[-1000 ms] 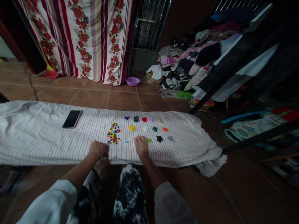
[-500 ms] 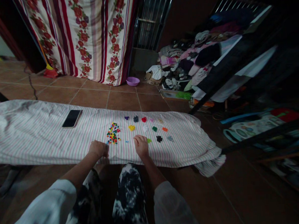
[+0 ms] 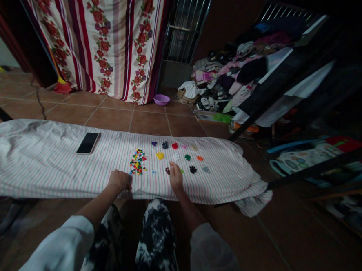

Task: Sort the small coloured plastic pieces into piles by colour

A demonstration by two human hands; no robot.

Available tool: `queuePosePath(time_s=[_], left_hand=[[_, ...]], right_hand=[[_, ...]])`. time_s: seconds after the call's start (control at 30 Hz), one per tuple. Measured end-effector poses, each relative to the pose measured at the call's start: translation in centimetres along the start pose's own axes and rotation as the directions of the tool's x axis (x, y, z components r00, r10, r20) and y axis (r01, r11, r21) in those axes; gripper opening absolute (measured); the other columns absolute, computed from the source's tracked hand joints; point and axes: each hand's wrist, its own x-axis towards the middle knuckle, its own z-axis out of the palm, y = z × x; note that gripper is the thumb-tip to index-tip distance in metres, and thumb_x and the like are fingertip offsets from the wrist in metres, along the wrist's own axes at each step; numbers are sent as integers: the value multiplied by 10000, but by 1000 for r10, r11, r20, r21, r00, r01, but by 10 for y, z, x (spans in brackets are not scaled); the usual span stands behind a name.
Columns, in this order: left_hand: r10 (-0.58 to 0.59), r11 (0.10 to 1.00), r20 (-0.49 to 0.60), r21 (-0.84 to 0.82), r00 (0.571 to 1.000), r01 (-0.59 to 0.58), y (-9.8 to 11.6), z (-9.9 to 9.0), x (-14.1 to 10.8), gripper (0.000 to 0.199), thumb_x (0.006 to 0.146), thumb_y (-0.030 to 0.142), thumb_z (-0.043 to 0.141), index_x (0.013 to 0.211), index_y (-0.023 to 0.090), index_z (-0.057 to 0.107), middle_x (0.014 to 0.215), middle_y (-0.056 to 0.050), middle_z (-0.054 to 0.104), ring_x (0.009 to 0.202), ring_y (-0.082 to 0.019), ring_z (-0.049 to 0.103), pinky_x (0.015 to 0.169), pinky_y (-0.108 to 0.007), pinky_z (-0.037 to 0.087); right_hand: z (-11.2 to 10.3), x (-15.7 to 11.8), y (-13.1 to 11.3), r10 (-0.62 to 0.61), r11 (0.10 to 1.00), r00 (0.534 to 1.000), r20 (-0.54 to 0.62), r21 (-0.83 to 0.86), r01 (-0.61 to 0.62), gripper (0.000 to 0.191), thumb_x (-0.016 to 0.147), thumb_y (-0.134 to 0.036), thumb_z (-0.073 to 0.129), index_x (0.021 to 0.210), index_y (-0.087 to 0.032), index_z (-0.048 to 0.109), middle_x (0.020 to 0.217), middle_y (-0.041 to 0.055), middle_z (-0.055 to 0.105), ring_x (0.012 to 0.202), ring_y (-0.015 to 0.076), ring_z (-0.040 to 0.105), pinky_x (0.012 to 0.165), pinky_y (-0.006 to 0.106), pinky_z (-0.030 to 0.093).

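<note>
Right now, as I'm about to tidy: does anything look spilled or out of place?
The striped cloth hangs bunched at its right end, unlike its flatter middle; behind, the clothes heap looks jumbled. The mixed-colour pieces lie loose, but not clearly spilled.

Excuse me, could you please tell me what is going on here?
A person has both hands over a striped cloth. The left hand is beside a mixed-colour pile of small pieces. The right hand is between a brown cluster and a lime-green cluster; whether either hand holds a piece cannot be told. Other single-colour clusters lie around it, and a phone lies off to the left.
</note>
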Motion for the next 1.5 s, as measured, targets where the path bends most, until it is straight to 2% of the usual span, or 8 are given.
queuePosePath(time_s=[0.2,0.4,0.6,0.77,0.87,1.0,1.17,1.5], left_hand=[[3,1000,-1,-18,1000,-3,-1,-2,-3,363,750,456,687,991,190,736,1055,-188,715,1064,-307,644,873,-387,469],[28,1000,1,-9,1000,-28,0,-4,-6,335,771,444,674,995,202,736,1063,-176,717,1058,-307,647,873,-389,467],[35,999,-3,-1,999,-35,0,-5,-7,337,781,435,666,1007,194,733,1049,-186,718,1050,-311,651,869,-399,470],[31,1000,-2,-2,1000,-31,-1,-5,-7,334,766,452,681,993,214,734,1053,-170,721,1049,-303,652,881,-406,471],[27,1000,-2,-3,1000,-27,-1,-4,-6,340,751,454,695,978,204,737,1032,-179,723,1042,-307,654,888,-418,471],[32,999,-4,-5,999,-32,-1,-5,-6,355,757,468,687,978,196,738,1034,-178,724,1044,-314,653,892,-422,471],[34,999,-12,-12,999,-34,-1,-5,-6,376,746,484,691,992,205,738,1042,-173,724,1056,-329,645,885,-423,472],[47,999,-15,-19,999,-47,-1,-4,-5,357,752,470,689,980,199,739,1044,-180,721,1037,-327,650,898,-442,459]], right_hand=[[-13,5,-12,16,996,998,-61,94,-10,422,952,-425,332,1152,-171,603,1160,124,652,1105,215,588,993,415,445],[-20,10,-28,43,994,990,-131,102,-29,387,926,-408,388,1122,-160,613,1120,134,652,1046,222,609,914,401,485],[-7,-5,-47,-130,992,990,62,18,129,299,917,-287,406,1054,-190,655,1012,96,674,954,203,629,837,337,506],[14,-15,-67,-226,961,926,303,-86,263,260,908,-216,440,995,-212,685,989,63,687,966,192,611,901,326,464],[26,-16,-81,-223,924,899,377,-212,318,237,908,-224,478,1019,-226,687,1013,53,687,1000,206,570,923,333,428],[42,-11,-94,-209,868,889,408,-342,361,217,894,-250,525,1021,-226,698,1012,76,675,1010,243,524,917,364,391],[58,-8,-96,-148,831,891,430,-435,348,170,867,-214,547,931,-218,705,965,104,660,990,263,498,868,377,371],[66,-4,-95,-146,845,905,399,-425,324,157,866,-176,537,859,-233,683,917,74,665,965,241,504,850,350,363]])
